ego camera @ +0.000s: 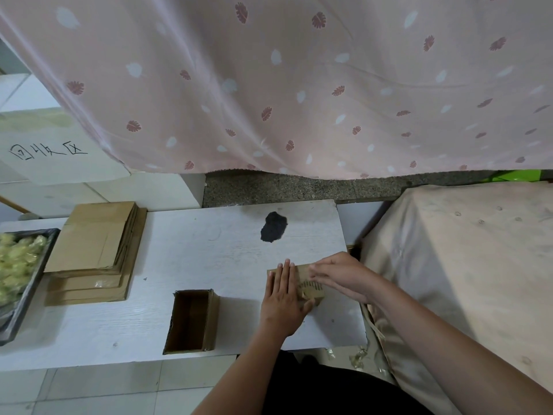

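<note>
One small brown cardboard box (pixel 312 290) sits at 4 o'clock on the white bench (pixel 209 259). My left hand (pixel 284 298) lies flat on it with straight fingers, probably to steady it. My right hand (pixel 341 277) touches its top, too blurred to tell its grip. One open brown carton (pixel 191 320) stands at 7 o'clock, and one stack of flattened brown cartons (pixel 95 250) lies at 9.

Small packing workshop: flattened carton stack (pixel 92 253), open carton (pixel 191 322), bin of wrapped goods (pixel 18 265).

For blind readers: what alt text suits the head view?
On a white table, the left hand presses flat on a small brown cardboard box while the right hand touches its top. An open, empty cardboard carton stands to their left.
</note>
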{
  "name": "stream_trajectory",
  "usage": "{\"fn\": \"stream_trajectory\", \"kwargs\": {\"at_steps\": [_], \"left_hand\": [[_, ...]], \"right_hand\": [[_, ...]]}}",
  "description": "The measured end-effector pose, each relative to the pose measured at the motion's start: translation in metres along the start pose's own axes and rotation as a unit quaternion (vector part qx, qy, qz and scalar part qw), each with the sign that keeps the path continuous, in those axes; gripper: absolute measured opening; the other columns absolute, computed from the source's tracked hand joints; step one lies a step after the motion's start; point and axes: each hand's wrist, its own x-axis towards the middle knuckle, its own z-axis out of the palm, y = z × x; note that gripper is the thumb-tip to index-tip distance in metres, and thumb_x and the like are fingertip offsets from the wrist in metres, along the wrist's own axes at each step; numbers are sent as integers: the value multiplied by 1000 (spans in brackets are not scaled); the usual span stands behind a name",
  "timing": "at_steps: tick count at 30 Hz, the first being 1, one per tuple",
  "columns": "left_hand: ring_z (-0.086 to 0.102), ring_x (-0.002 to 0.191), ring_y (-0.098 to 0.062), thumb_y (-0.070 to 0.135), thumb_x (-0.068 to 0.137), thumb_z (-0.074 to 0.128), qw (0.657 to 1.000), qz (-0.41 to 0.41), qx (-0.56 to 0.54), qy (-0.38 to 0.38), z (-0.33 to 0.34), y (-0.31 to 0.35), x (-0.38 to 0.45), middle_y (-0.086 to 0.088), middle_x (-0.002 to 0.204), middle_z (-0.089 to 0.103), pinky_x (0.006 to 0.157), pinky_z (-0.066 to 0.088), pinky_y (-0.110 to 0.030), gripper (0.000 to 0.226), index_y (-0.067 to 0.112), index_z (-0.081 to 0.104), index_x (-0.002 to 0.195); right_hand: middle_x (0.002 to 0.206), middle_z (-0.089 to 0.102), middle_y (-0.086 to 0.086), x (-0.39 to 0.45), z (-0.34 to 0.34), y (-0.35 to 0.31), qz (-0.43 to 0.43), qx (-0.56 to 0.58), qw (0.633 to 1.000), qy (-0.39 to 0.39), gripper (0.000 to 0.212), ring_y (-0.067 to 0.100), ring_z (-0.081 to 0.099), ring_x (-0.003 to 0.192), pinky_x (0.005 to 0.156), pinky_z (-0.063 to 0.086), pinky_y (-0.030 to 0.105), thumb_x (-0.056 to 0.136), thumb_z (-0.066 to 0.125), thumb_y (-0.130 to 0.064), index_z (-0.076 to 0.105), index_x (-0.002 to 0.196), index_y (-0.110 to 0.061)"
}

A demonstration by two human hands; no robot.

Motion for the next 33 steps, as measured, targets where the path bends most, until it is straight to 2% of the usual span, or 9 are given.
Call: {"fn": "stream_trajectory", "kwargs": {"at_steps": [6,9,12,16,18,20,24,27,33], "left_hand": [[-28,149,-24,72,88,3,1000,3,-2,-2,-4,1,-2,-5,158,-32,121,-20,-42,95,7,-23,153],[-28,148,-24,66,92,2,1000,2,-2,3,-6,2,-3,-6,159,-31,120,-22,-41,88,6,-22,153],[-29,148,-23,58,102,11,1000,0,-1,7,-4,1,-3,-6,159,-31,121,-22,-41,80,7,-23,152],[-33,146,-22,58,103,12,1000,-2,4,6,-2,1,-2,-6,160,-30,120,-22,-41,79,7,-23,152],[-34,144,-22,59,98,4,1000,-3,16,1,-1,1,-1,-8,161,-29,120,-23,-41,81,6,-23,152],[-38,142,-22,61,93,-2,1000,-4,22,-5,-1,1,0,-8,161,-29,120,-23,-41,84,6,-23,153],[-43,138,-21,61,93,-4,1000,-8,24,-11,-1,1,0,-7,159,-34,119,-24,-39,83,8,-25,153],[-35,145,-22,58,102,6,1000,-11,25,-10,-2,1,-1,-8,160,-33,120,-22,-40,79,6,-26,152],[-32,147,-22,57,104,11,1000,-9,12,-1,-4,2,-3,-7,161,-31,120,-22,-41,78,6,-25,152]], "right_hand": [[83,76,3,-4,5,3,-69,-172,982,49,11,16,72,88,82,58,30,77,83,-8,75,79,-14],[79,67,-8,-2,7,5,-118,-324,934,96,22,2,58,83,70,42,20,74,85,-15,66,66,-22],[67,64,-10,1,13,6,-132,-343,926,83,29,-3,55,64,57,38,10,73,85,-11,61,62,-23],[77,66,-6,2,23,6,-138,-317,936,69,20,1,59,67,61,45,13,81,78,-9,64,84,-24],[92,65,-5,2,27,6,-142,-293,944,54,37,5,60,77,63,44,8,90,67,-6,64,112,-35],[104,64,-8,4,31,7,-148,-310,938,43,39,8,60,90,69,42,4,96,59,-6,68,122,-33],[108,62,0,9,34,8,-138,-365,919,63,13,15,63,94,83,53,20,92,68,-11,76,103,-12],[102,60,-1,9,31,10,-142,-370,914,85,5,12,61,87,75,50,17,86,74,-11,70,89,-11],[86,57,1,4,18,13,-172,-433,878,112,39,18,53,83,75,43,31,75,84,-14,47,63,-18]]}}
